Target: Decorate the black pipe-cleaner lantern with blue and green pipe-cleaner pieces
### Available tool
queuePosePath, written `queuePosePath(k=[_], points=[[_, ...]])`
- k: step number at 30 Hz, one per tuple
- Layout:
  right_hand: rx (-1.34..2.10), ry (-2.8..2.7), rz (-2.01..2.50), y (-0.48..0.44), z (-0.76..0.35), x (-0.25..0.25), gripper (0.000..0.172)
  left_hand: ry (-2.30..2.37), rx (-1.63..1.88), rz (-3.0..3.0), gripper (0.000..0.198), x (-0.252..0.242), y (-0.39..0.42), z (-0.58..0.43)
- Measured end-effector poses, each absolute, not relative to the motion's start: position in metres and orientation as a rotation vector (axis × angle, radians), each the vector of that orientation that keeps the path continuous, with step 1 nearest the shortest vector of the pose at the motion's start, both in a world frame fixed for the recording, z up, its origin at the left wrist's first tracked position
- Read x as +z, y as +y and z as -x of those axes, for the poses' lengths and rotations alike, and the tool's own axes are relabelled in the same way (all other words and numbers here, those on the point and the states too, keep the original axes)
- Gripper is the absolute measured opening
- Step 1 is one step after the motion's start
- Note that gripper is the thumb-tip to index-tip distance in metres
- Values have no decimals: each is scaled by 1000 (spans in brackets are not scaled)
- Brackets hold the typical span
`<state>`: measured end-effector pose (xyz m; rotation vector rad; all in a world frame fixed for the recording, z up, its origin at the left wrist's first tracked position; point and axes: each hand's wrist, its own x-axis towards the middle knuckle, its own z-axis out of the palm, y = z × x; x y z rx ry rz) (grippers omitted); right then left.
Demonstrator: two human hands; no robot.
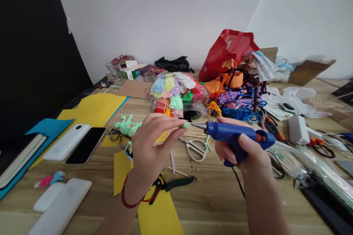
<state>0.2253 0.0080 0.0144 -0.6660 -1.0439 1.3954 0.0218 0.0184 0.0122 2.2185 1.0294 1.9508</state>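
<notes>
In the head view my right hand [242, 147] is wrapped round a blue hot glue gun [230, 134], its metal nozzle pointing left. My left hand [154, 143] pinches a small light-green piece [186, 125] between thumb and fingertips, close to the nozzle tip; whether they touch I cannot tell. What exactly the green piece is does not show. Behind my left hand lies a light-green figure of bent fuzzy stems [128, 125]. White-handled scissors [196, 149] rest on the table below the gap between my hands. Dark-green-handled pliers [176, 183] lie by my left wrist.
Yellow sheets [93, 106], a black phone [86, 145] and white devices [63, 205] cover the left side. A bag of coloured stems [176, 91] lies at the back, beside a red bag [227, 53]. Long plastic-wrapped bundles [325, 172] lie at right. The gun's black cable [239, 183] hangs below it.
</notes>
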Motion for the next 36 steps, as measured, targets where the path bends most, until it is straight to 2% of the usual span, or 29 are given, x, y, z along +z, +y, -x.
queuePosePath(k=[24,32,36], points=[[1414,-1086,712,10,-228,10,37,1052,1945,-2246,27,15,16,-18],[1224,-1258,804,5,-230,18,34,1090,1967,-2221,24,13,16,-18],[1093,-1285,803,2,-230,22,35,1145,1903,-1912,11,11,19,-17]])
